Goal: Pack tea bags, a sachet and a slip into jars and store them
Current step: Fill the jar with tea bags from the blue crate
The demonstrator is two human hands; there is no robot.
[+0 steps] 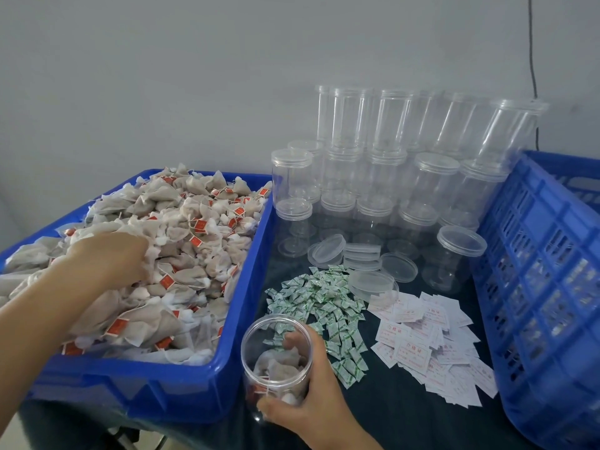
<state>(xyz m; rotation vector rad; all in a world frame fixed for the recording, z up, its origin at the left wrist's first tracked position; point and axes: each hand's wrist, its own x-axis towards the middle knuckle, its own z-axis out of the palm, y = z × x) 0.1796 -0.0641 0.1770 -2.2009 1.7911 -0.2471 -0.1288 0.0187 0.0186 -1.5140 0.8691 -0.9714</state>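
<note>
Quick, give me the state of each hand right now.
Left hand: fingers dug into the tea bags; grip cannot be told.
Right hand: holding the open jar.

Backdrop and surfaces around the packing station

A plain pale grey wall (pixel 162 76) fills the far half of the view, with a thin dark cable (pixel 532 60) hanging down it at the far right. A dark blue-black cloth-covered tabletop (pixel 422 414) carries everything, its near left edge showing a bit of pale floor (pixel 9 433) and a metal frame piece (pixel 126 438) beneath.
</note>
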